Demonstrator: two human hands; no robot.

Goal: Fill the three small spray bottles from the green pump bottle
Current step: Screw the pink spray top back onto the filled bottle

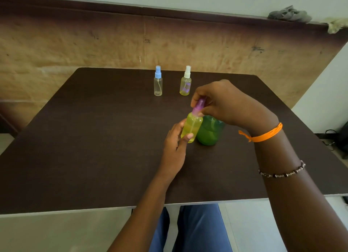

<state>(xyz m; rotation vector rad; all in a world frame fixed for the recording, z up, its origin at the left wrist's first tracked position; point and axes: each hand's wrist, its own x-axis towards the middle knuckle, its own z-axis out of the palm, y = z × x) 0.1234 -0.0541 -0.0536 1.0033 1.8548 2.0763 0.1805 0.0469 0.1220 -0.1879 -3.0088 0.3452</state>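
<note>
My left hand (pixel 175 144) grips the body of a small spray bottle (pixel 192 127) full of yellow-green liquid, held tilted just above the dark table (pixel 94 139). My right hand (pixel 226 103) pinches that bottle's purple spray cap (pixel 198 106). Right behind it stands the green bottle (pixel 211 131), its top hidden by my right hand. Farther back stand two more small spray bottles: one with a blue cap (pixel 158 81), clear and looking empty, and one with a white cap (pixel 185 81) holding yellowish liquid.
A brown board wall (pixel 113 44) rises behind the table. Grey and pale cloths (pixel 290 14) lie on its top ledge at the far right. Dark cables (pixel 331 137) lie on the floor to the right. My blue trousers show under the table's front edge.
</note>
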